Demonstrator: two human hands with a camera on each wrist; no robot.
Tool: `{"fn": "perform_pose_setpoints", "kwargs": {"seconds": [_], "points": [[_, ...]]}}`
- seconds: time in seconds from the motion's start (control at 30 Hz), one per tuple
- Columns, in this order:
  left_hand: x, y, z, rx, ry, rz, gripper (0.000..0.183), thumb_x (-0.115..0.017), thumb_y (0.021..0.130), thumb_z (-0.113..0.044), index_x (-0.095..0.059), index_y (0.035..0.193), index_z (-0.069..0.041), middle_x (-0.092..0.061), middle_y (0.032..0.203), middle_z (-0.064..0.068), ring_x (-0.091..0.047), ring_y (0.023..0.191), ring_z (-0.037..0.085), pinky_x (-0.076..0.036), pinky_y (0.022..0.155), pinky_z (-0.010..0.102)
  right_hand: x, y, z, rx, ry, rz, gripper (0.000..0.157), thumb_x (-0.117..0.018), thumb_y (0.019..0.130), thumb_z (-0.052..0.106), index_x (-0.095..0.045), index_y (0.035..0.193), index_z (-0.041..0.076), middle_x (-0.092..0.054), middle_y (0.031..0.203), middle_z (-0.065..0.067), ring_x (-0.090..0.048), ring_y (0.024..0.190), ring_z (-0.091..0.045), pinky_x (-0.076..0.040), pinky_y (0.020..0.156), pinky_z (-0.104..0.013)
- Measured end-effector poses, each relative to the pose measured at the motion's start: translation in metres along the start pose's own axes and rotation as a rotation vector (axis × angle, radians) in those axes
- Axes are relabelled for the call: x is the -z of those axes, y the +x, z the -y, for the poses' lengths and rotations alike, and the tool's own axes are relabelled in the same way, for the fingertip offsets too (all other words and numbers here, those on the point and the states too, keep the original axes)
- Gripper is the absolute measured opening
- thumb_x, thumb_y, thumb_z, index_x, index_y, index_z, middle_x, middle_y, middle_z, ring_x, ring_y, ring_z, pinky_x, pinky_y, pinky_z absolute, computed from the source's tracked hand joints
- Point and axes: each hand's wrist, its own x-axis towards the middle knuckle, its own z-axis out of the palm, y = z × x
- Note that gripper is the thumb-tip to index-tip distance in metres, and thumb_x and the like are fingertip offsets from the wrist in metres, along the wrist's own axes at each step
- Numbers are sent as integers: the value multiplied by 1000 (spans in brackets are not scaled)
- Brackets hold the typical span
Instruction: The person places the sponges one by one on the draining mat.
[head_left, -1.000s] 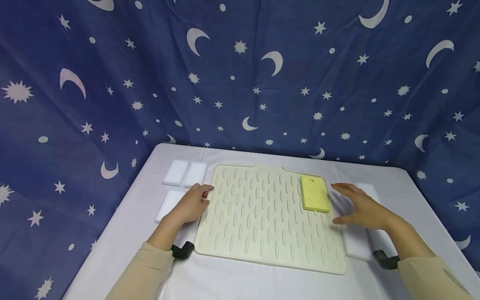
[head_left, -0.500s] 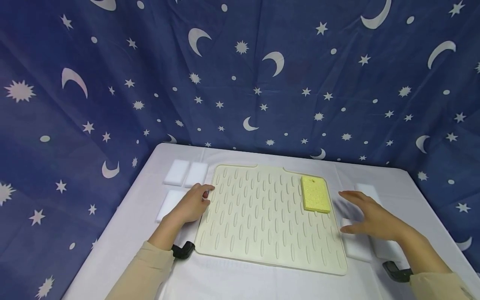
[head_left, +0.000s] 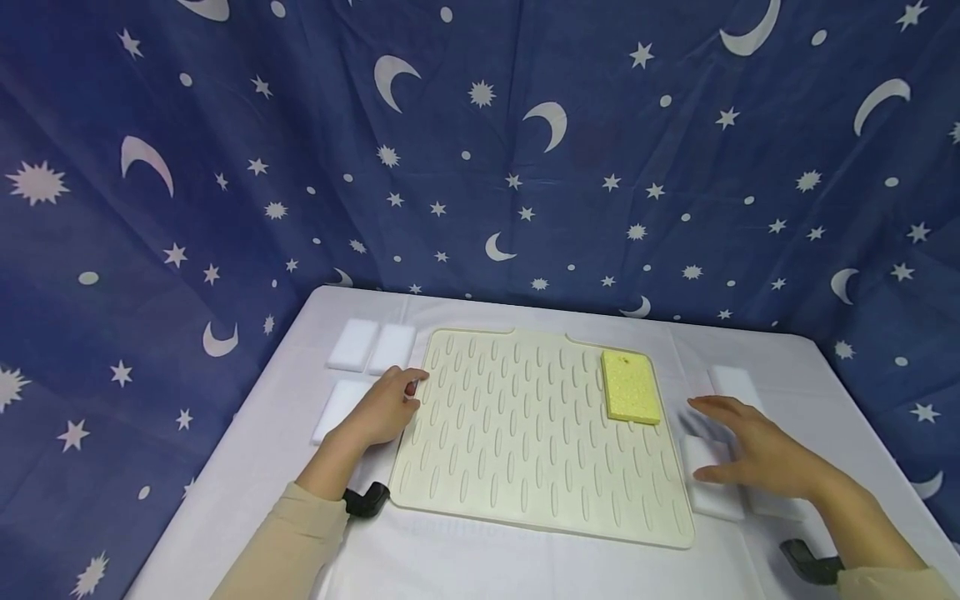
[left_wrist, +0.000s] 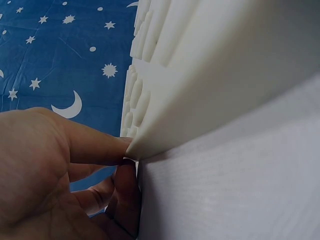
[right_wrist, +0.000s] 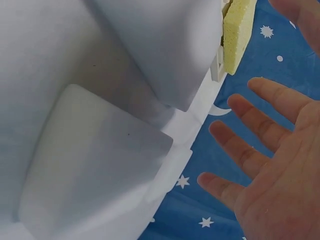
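Observation:
A cream drying mat with raised oval ridges lies on the white-covered table. At its left edge is my left hand; the left wrist view shows thumb and curled fingers pinching the mat's edge. A yellow sponge rests flat on the mat's back right corner. To the right of the mat, my right hand is held over white sponge-like blocks, holding nothing. Its fingers are spread and relaxed in the right wrist view, beside a white block and apart from it.
Three white blocks sit left of the mat, one partly behind the left hand. On the right, a white block lies along the mat's edge, another stands farther back. A dark blue curtain with moons and stars hangs behind the table.
My right hand has moved right and toward me, away from the mat's right edge and the yellow sponge. The left hand, mat and sponge stay in place.

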Motion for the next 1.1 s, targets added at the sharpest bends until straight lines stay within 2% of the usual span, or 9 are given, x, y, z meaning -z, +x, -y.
{"fn": "perform_pose_setpoints", "kwargs": {"seconds": [0.4,0.83,1.1], "points": [[0,-1,-1,5,-8,12,47,-56,101,-6,-53,148,-7,-50,105,8,-49,87,20,-42,77,34,-9,-10,2,-46,-23,25,105,-90,68,60,-51,150,7,-44,154,-23,-42,136,-50,-39,101,-75],[0,0,0,12,-13,11,48,-56,102,-6,-52,149,-8,-49,105,8,-49,86,20,-42,77,35,-19,-19,1,-26,-25,4,105,-92,64,59,-55,146,6,-51,147,-23,-46,133,-50,-40,100,-72],[0,0,0,2,-3,7,48,-57,101,-6,-53,149,-7,-51,105,9,-50,86,20,-42,77,34,-24,-25,1,-40,-13,16,108,-94,61,57,-54,147,5,-50,148,-21,-45,133,-48,-41,100,-71]]}}
